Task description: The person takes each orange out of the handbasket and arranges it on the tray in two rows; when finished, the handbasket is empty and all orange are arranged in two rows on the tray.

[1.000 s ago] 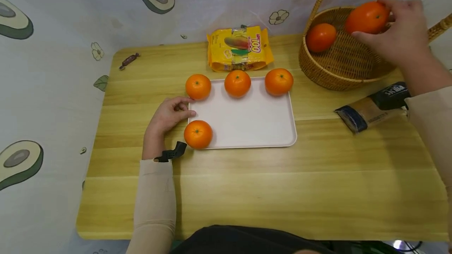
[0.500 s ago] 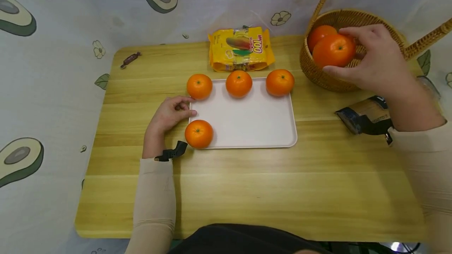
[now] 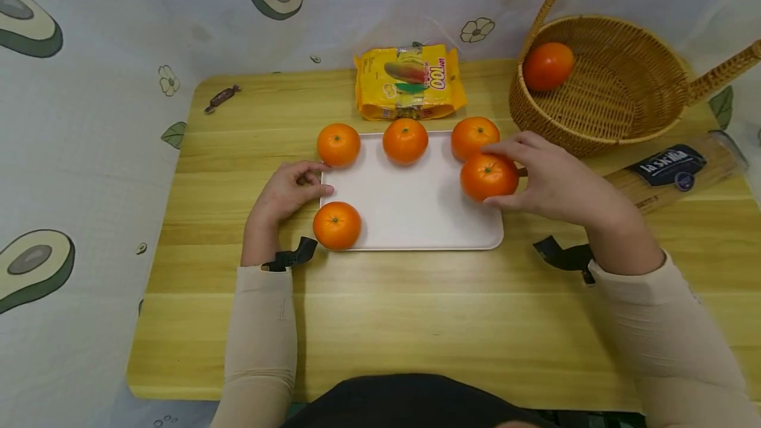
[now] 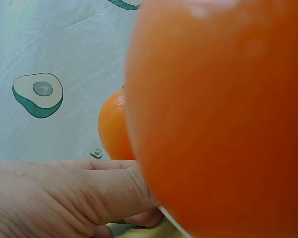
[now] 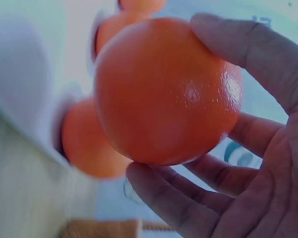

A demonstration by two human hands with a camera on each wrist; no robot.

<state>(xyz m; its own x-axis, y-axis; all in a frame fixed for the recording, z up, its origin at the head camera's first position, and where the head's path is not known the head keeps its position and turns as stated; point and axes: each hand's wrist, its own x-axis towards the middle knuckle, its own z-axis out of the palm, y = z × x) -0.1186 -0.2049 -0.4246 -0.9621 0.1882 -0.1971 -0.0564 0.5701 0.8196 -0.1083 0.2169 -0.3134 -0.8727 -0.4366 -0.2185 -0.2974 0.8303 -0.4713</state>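
Above the right end of the white tray (image 3: 416, 223), my right hand (image 3: 549, 180) holds an orange (image 3: 486, 178) between thumb and fingers. The right wrist view shows this orange (image 5: 164, 94) gripped from the side, with other oranges behind it. My left hand (image 3: 285, 191) pinches the tray's left edge, thumb uppermost. Along the tray's far side sit a left orange (image 3: 338, 145), a middle orange (image 3: 405, 141) and a right orange (image 3: 473, 135). Another orange (image 3: 337, 225) lies at the near left corner and fills much of the left wrist view.
A wicker basket (image 3: 571, 131) with a tall handle stands at the back right, one red-orange fruit (image 3: 548, 66) inside. Behind the tray lies a yellow snack packet (image 3: 410, 84). A pasta bag (image 3: 672, 167) lies beyond the right forearm; a wrapped candy (image 3: 222, 98) is far left.
My right hand has carried the orange out of the basket, leftward and toward me, to over the tray's right end. The left hand and the other oranges have stayed put.
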